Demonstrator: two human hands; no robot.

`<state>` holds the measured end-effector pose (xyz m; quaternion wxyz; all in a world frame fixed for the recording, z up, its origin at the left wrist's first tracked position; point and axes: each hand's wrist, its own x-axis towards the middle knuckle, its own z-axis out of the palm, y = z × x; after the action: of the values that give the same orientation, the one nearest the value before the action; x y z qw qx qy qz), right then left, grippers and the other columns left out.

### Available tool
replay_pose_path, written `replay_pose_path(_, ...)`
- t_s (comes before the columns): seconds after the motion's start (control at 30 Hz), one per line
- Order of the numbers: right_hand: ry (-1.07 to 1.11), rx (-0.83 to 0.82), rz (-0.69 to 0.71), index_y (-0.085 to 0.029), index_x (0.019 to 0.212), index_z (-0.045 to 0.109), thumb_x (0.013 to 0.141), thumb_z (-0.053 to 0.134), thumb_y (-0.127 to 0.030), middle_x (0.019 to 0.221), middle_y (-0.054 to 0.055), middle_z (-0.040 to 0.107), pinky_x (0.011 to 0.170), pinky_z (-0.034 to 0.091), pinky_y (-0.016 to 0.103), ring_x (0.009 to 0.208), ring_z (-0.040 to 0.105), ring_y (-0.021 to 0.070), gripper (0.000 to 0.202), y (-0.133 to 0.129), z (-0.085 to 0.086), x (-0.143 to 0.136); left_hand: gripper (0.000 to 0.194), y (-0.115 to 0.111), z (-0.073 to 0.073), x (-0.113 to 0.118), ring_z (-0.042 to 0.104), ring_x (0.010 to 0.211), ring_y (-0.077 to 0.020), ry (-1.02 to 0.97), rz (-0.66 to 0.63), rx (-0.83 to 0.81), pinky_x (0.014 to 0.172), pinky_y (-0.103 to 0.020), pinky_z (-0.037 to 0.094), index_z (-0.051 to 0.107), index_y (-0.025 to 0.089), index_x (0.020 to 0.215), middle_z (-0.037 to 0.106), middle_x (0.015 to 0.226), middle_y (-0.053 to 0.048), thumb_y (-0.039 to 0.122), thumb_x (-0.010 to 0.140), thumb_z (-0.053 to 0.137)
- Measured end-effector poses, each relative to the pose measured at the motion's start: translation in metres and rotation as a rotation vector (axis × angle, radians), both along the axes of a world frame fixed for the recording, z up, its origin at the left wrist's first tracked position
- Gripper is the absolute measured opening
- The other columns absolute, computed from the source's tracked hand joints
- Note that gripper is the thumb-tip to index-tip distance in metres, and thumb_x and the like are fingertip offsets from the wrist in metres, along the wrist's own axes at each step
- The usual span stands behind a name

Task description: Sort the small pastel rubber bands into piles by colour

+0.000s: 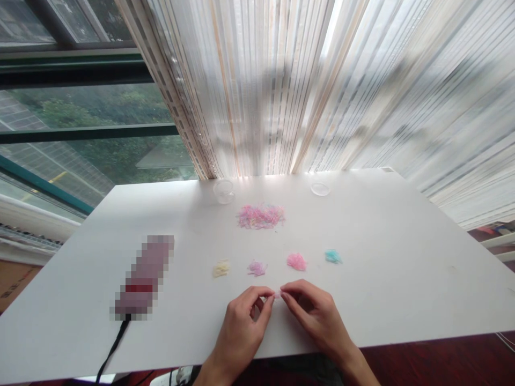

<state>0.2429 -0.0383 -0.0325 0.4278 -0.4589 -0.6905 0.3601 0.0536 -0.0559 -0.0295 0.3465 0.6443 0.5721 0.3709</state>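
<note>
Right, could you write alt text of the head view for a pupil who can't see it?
A person's left hand and right hand hold a small pale piece over a white table. Beyond lie a yellow pile, purple pile, pink pile and turquoise pile, then a larger mixed heap.

Bare forearms [363, 372] reach in from the near side, slanting toward each other, wrists [345, 348] well apart. The left hand [243, 324] and right hand [317, 311] arch, thumb and forefinger rounded in each; left grip [272, 295] and right grip [282, 292] are pinched, just beside one another.
</note>
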Motion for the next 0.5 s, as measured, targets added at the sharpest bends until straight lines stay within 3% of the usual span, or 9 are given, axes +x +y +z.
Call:
replay_pose_path(0.17,-0.077,0.038,0.014,-0.022,0.098,0.073,0.100,0.062,-0.021,0.086,0.002,0.076,0.070,0.059,0.024,0.073,0.071,0.0157,0.011,-0.001,-0.002,0.000,0.016,-0.007,-0.002,-0.011,0.069,0.063,-0.0183,0.148,-0.035,0.078,0.068,-0.030,0.060,0.076,0.027,0.102,0.079,0.085,-0.002,0.028,0.100,0.060)
replay_pose_path(0.37,-0.151,0.058,0.072,-0.024,0.099,0.075,0.102,0.059,-0.021,0.091,0.005,0.073,0.076,0.060,0.028,0.083,0.072,0.0188,0.016,-0.004,-0.002,0.000,0.024,-0.013,0.002,-0.019,0.076,0.087,-0.0227,0.174,-0.111,0.119,0.081,-0.033,0.063,0.076,0.030,0.110,0.080,0.099,-0.005,0.024,0.103,0.055)
replay_pose_path(0.5,-0.174,0.073,0.074,-0.025,0.103,0.077,0.101,0.062,-0.021,0.092,0.005,0.070,0.076,0.061,0.028,0.084,0.071,0.0189,0.016,-0.005,-0.005,0.000,0.021,-0.014,0.002,-0.019,0.076,0.087,-0.0226,0.225,-0.105,0.172,0.078,-0.032,0.063,0.075,0.030,0.106,0.078,0.098,-0.004,0.024,0.102,0.055)
